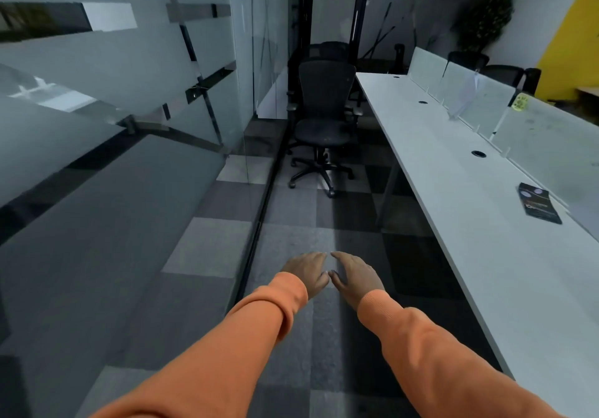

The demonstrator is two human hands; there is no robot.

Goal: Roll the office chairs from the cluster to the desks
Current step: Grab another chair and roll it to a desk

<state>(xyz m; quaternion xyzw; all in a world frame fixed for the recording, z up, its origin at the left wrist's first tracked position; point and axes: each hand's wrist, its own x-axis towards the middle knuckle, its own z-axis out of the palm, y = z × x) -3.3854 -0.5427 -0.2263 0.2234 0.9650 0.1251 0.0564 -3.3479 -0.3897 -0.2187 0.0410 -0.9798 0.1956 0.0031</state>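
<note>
A black mesh office chair stands on its wheeled base in the aisle ahead, facing me, left of the long white desk. More dark chairs are bunched behind it near the glass door. My left hand and my right hand reach forward side by side over the carpet, palms down, fingers apart, holding nothing. Both are well short of the chair. Orange sleeves cover my arms.
A frosted glass partition runs along the left of the narrow aisle. Frosted dividers line the desk's far side, with a dark booklet on top. Other chairs and a plant stand at the back right.
</note>
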